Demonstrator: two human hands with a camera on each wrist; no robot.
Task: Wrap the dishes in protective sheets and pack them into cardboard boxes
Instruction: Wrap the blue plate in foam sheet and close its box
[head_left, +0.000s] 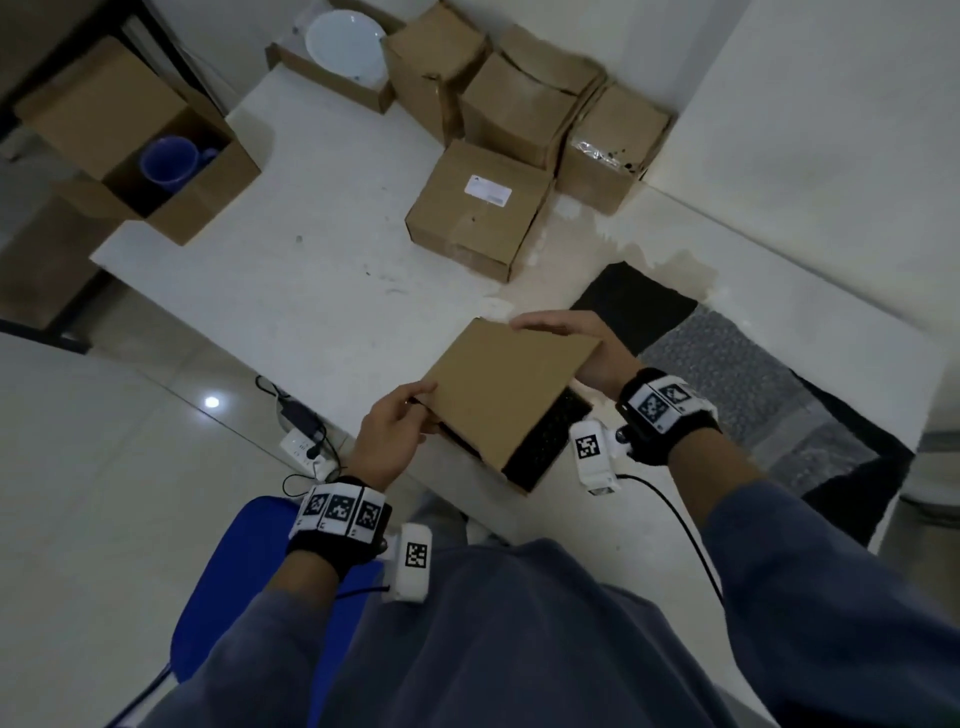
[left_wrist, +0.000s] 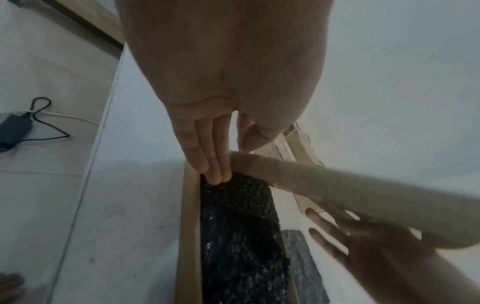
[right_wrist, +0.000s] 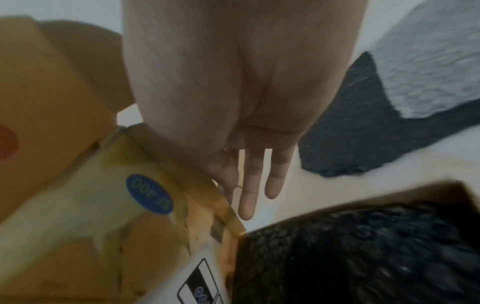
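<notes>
A plain packing or office room: a white desk (head_left: 322, 270) against bare white walls carries stacked cardboard boxes (head_left: 524, 119), sheets of bubble wrap (head_left: 737, 379) lie ready, and a power strip (head_left: 306, 449) with cables sits on the glossy tiled floor (head_left: 104, 467).

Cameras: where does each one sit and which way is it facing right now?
Head: worn on the head, looking down at the table; both forearms and hands on the cardboard box.
Left wrist: looks along the left hand into that box.
Right wrist: looks along the right hand.
All three share the black bubble wrap inside.
</notes>
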